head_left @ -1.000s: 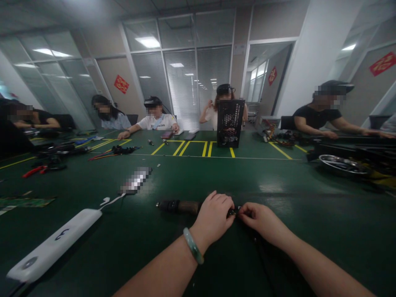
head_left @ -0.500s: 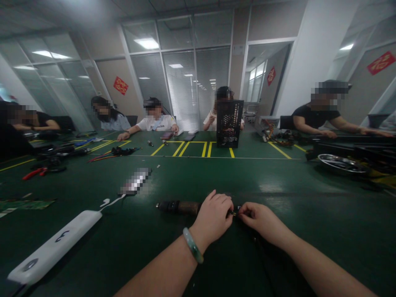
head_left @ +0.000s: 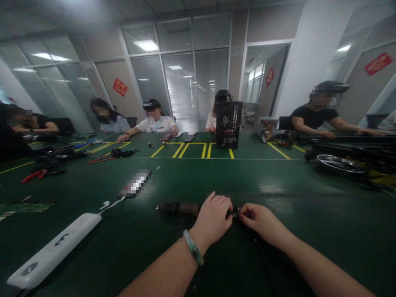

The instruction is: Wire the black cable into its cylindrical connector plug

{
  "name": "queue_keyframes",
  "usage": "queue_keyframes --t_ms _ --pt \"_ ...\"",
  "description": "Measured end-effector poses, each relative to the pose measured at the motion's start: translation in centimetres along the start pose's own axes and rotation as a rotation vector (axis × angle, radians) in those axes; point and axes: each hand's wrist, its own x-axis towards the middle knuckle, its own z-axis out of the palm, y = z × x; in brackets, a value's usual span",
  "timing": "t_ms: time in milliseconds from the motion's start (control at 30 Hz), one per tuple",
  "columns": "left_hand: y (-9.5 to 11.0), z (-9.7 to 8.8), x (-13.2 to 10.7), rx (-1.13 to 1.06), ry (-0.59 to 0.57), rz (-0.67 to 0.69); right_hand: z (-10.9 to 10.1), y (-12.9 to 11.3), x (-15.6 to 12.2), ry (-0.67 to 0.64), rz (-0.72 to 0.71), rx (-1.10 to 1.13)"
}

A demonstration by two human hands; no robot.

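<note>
My left hand (head_left: 212, 220) and my right hand (head_left: 256, 218) rest on the green table mat (head_left: 278, 255), close together, fingertips pinching a small black connector (head_left: 233, 213) with a metal tip. Much of it is hidden by my fingers. A thick dark cylinder wrapped in brown at its middle (head_left: 177, 209) lies with its end running under my left hand. A thin black cable (head_left: 262, 258) trails from below my right hand toward me. My left wrist wears a pale green bangle (head_left: 193, 246).
A long white bar (head_left: 54, 250) with a white cord lies to my left, near a pixelated device (head_left: 135, 183). Farther off are a circuit board (head_left: 24, 207), red-handled pliers (head_left: 40, 175), a metal tray (head_left: 340, 163), a black perforated case (head_left: 228, 123) and several seated co-workers.
The whole view has tilted slightly as my head moved. My hands remain pinched together on the small connector, with no clear shift in grip.
</note>
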Motion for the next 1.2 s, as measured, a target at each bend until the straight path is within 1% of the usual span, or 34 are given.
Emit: queue_keyframes --t_ms 333,467,667,867,1067,1200 --pt "0.12 -0.07 0.01 -0.018 -0.013 0.004 -0.18 -0.43 -0.16 0.04 0.029 -0.039" --pt "0.03 0.14 0.0 -0.005 -0.022 -0.002 -0.08 -0.44 -0.17 0.037 0.018 -0.062" --pt "0.15 0.17 0.02 0.011 0.0 0.001 0.06 -0.13 -0.23 0.045 -0.004 -0.039" --pt "0.17 0.11 0.0 0.018 -0.008 0.008 0.19 0.17 -0.05 0.038 -0.016 -0.032" --pt "0.03 0.35 0.0 0.008 -0.011 0.008 0.19 -0.14 -0.1 0.041 0.0 0.0" --pt "0.0 0.3 -0.06 -0.015 -0.004 0.002 0.17 -0.02 -0.03 0.052 0.018 -0.021"
